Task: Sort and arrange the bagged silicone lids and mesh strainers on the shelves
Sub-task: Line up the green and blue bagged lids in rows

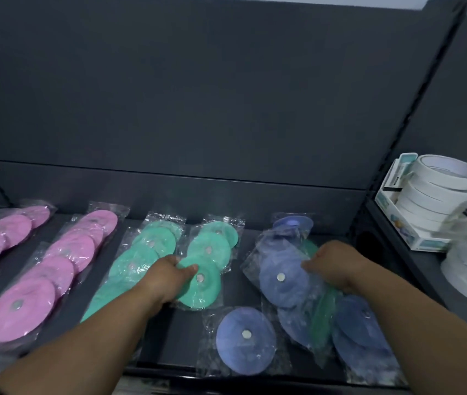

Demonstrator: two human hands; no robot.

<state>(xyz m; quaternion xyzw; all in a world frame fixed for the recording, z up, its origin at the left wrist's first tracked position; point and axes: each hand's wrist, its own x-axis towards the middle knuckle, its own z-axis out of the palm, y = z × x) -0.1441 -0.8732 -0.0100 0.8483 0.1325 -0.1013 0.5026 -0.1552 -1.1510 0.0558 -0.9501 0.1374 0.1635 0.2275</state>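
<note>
Bagged silicone lids lie in rows on a dark shelf (169, 337). Pink lids (21, 309) fill two rows at the left. Green lids (152, 243) form two rows in the middle. My left hand (166, 277) grips the nearest green lid (201, 283) of the right green row by its left edge. A loose pile of blue lids (283, 280) sits at the right, with a green lid (323, 315) tucked in it. My right hand (332, 266) pinches the plastic bag of that pile. One blue lid (245, 339) lies alone near the front edge.
The dark back panel (198, 109) rises behind the shelf. To the right, beyond an upright divider (414, 109), stacks of white tape rolls (437, 192) sit in and beside a small white box (406, 232). The shelf's front lip (226, 380) runs below my arms.
</note>
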